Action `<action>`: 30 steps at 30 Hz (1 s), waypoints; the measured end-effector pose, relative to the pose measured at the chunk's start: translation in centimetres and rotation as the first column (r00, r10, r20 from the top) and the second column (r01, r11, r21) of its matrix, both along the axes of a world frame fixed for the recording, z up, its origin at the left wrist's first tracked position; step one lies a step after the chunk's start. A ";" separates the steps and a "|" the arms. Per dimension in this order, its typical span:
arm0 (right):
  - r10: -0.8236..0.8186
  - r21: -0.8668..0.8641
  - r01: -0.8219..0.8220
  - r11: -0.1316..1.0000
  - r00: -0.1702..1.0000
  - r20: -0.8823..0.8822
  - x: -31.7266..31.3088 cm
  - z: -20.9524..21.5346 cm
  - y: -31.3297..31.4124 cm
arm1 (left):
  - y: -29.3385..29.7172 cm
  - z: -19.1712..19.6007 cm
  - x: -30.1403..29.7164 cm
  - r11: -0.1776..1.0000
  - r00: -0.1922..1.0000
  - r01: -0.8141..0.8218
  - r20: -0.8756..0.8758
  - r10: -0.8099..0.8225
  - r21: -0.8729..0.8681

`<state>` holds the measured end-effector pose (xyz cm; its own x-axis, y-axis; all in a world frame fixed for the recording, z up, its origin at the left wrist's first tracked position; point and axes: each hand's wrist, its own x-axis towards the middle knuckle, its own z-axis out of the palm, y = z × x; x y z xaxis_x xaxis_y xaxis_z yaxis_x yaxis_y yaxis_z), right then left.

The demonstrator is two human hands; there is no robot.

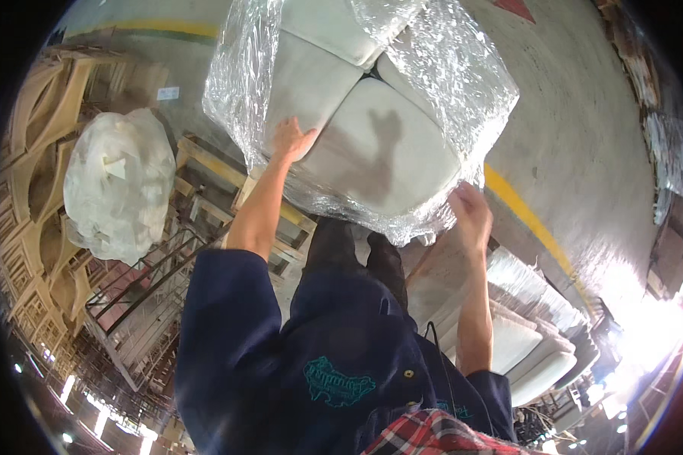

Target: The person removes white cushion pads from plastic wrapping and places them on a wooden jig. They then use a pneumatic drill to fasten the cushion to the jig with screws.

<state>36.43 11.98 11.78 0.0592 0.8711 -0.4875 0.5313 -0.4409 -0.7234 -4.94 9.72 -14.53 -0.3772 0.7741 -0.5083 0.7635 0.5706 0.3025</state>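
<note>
In front of me stands a stack of pale grey upholstered cushions (387, 144), their rounded tops turned upward. Shiny see-through plastic wrap (463, 83) covers the sides and folds over the edges, leaving much of the middle bare. My left hand (290, 139) lies on the left cushion with its fingers spread, just inside the wrap's edge. At the near right corner, the fingers of my right hand (472, 211) are curled closed on the rim of the wrap; the fingertips are partly hidden. A shadow of a hand falls on the nearest cushion.
Left of me, a bulky whitish plastic bundle (121, 186) sits beside wooden frames (49, 144) and pallet slats (212, 163). More wrapped grey cushions (531, 341) are stacked at the lower right. A yellow line (527, 216) crosses the concrete floor (577, 129).
</note>
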 end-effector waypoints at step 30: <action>-0.311 -0.268 0.175 0.947 0.697 -0.646 -26.5 -25.1 28.5 | 7.9 -4.3 -4.1 0.999 0.995 0.053 -0.083 -0.053 -0.007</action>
